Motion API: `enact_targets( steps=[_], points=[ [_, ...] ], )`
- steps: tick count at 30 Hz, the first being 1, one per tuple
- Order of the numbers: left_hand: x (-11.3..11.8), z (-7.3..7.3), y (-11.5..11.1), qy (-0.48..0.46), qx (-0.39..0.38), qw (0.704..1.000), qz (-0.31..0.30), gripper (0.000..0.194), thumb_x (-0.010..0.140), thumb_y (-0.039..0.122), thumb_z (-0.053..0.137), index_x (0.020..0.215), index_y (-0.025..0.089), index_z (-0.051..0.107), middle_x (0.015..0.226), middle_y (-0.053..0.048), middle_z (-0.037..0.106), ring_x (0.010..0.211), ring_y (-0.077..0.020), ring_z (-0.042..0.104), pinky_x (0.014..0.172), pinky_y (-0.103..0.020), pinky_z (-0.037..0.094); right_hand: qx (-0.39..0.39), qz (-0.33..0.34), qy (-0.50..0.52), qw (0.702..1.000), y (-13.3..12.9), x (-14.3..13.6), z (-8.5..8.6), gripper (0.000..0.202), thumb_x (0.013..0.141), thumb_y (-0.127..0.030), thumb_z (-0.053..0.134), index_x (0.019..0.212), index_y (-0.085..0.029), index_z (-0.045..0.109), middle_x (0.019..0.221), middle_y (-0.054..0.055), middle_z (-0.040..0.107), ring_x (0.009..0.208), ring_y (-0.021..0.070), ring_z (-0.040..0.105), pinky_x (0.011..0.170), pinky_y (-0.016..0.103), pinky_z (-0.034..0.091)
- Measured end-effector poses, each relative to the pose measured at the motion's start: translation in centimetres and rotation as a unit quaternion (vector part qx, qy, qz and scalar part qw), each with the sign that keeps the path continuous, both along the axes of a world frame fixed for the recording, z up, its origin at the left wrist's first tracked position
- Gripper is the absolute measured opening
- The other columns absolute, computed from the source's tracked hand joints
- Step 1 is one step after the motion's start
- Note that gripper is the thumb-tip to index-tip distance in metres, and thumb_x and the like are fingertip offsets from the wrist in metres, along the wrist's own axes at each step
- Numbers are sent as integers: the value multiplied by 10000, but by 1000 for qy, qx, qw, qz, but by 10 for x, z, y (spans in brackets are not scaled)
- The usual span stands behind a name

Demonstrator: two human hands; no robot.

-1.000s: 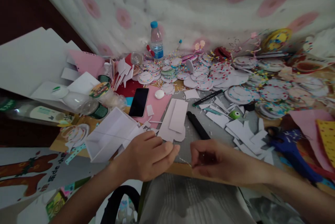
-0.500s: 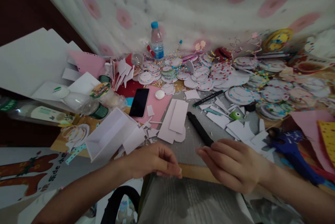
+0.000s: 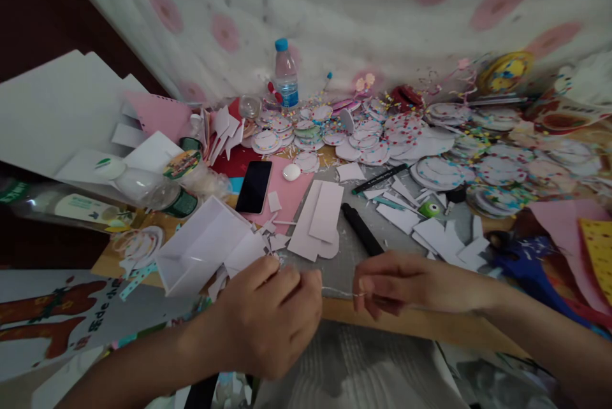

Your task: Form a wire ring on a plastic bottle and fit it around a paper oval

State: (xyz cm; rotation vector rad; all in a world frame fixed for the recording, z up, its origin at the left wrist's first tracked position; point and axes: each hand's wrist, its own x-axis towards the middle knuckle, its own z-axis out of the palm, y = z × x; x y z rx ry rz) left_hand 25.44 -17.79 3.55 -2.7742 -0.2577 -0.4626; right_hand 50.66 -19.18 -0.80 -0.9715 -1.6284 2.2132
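Observation:
Near the front edge of the desk, my left hand (image 3: 275, 313) is closed, back of the hand up, with its fingertips mostly hidden. Across from it my right hand (image 3: 406, 283) pinches with thumb and fingers. A thin pale strand (image 3: 339, 292) runs between the two hands; both seem to grip it, though whether it is thread or something else I cannot tell. Just beyond my right hand lies a thick black pen-like tool (image 3: 361, 227). White card pieces (image 3: 322, 215) lie past my left hand on the grey cutting mat (image 3: 347, 272).
An open white box (image 3: 201, 246) stands left, beside a phone (image 3: 255, 186) on pink paper. Decorated white discs (image 3: 368, 141) are piled along the back with a water bottle (image 3: 287, 78). Paper scraps (image 3: 442, 237) and a blue glue-gun-like tool (image 3: 530, 269) lie right.
My left hand has turned back-up and closed, rising slightly. My right hand has moved a little left, fingers now pointing down. The strand between them now shows.

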Motion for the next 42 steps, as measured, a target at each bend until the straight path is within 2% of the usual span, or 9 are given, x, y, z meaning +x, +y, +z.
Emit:
enact_targets(
  steps=[10, 22, 27, 30, 32, 34, 37, 40, 42],
  points=[
    [-4, -2, 7, 10, 90, 993, -72, 239, 862, 239, 550, 976, 104, 711, 878, -41, 672, 745, -164, 580, 589, -315, 404, -43, -20, 39, 998, 9, -1, -16, 327, 789, -452, 672, 740, -129, 672, 633, -27, 543, 548, 62, 396, 493, 195, 267],
    [-4, -9, 4, -13, 52, 998, -33, 301, 897, 210, 427, 919, 144, 720, 1001, -26, 694, 878, -159, 547, 717, -326, 382, -41, -37, 14, 998, 1, -4, -3, 283, 773, -396, 687, 697, -145, 582, 597, -58, 459, 542, 63, 376, 480, 192, 266],
    [0, -16, 4, -61, -29, 998, 21, 154, 874, 140, 536, 908, 121, 685, 881, -9, 718, 859, -167, 557, 742, -348, 359, 183, -67, -114, 974, -9, -4, 9, 217, 875, -292, 570, 703, -171, 519, 631, -50, 434, 553, 79, 395, 481, 201, 293],
    [5, -20, 7, -96, -172, 978, 74, 191, 875, 67, 504, 873, 165, 668, 800, 17, 709, 764, -144, 561, 757, -351, 339, 488, -56, -186, 851, -16, -1, 14, 220, 932, -158, 460, 730, -163, 550, 686, -9, 477, 580, 103, 423, 489, 244, 298],
    [8, -20, 9, -127, -321, 932, 110, 188, 863, 77, 529, 803, 193, 663, 765, 28, 695, 723, -125, 565, 753, -331, 348, 668, -35, -209, 714, -19, 1, 16, 251, 928, -99, 437, 731, -151, 582, 667, 9, 488, 571, 123, 428, 473, 281, 288],
    [11, -17, 12, -141, -493, 844, 159, 135, 830, 125, 599, 735, 193, 665, 729, 25, 672, 705, -113, 574, 720, -292, 380, 788, -18, -204, 581, -20, 5, 20, 241, 913, -88, 475, 728, -140, 619, 637, 10, 503, 552, 132, 438, 440, 303, 286],
    [16, -11, 15, -88, -742, 628, 217, 132, 765, 251, 677, 660, 171, 666, 656, 14, 625, 651, -109, 567, 620, -240, 409, 884, -17, -172, 434, -20, 10, 27, 126, 823, -73, 644, 725, -150, 658, 635, -16, 541, 543, 117, 464, 399, 313, 318],
    [19, -9, 16, -27, -889, 418, 188, 209, 717, 337, 684, 620, 155, 648, 623, 13, 621, 588, -91, 547, 559, -210, 407, 909, -36, -184, 372, -20, 16, 32, 233, 712, 15, 730, 695, -207, 661, 595, -58, 542, 538, 102, 477, 393, 298, 376],
    [18, -11, 15, -24, -902, 396, 169, 205, 724, 331, 669, 628, 151, 642, 630, 11, 634, 565, -81, 540, 544, -200, 414, 901, -34, -194, 388, -18, 19, 31, 280, 742, 23, 700, 708, -251, 655, 595, -65, 565, 538, 100, 502, 400, 286, 395]
  ],
)
